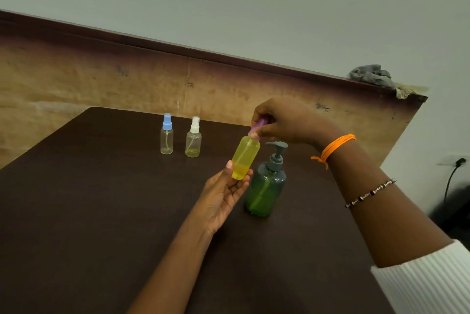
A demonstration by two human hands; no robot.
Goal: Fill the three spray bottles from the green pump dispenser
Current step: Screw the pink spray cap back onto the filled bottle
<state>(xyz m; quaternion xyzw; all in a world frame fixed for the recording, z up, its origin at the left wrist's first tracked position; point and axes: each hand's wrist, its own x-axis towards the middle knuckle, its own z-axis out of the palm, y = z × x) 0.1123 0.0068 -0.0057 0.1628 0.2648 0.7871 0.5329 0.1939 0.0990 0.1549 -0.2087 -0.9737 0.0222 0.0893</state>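
While both hands are raised above the dark table (pixel 101 212), they hold one spray bottle (pixel 245 157) between them, tilted with its top leaning toward 1 o'clock. Yellow liquid fills its lower part. The left hand (pixel 223 196) lies palm up beneath the bottle's base; the thumb stands against the base on the 9 o'clock side and the fingers curl loosely round the 3 o'clock side, cradling it. The right hand (pixel 282 123) comes from 3 o'clock and pinches the purple cap (pixel 256 128) at the bottle's top between thumb and fingertips; most of the cap is hidden by those fingers.

Green pump dispenser (pixel 265 186): upright on the table, just beside the held bottle at its 4 o'clock, nozzle pointing right. Contact between the two cannot be determined.

Blue-capped bottle (pixel 166 135) and white-capped bottle (pixel 194 138): upright, side by side, at 10 o'clock from the hands, well apart from them. The white-capped one shows a little yellow liquid at its bottom.

Right forearm: orange band (pixel 335 147), beaded bracelet (pixel 371 193), white sleeve (pixel 427 280).
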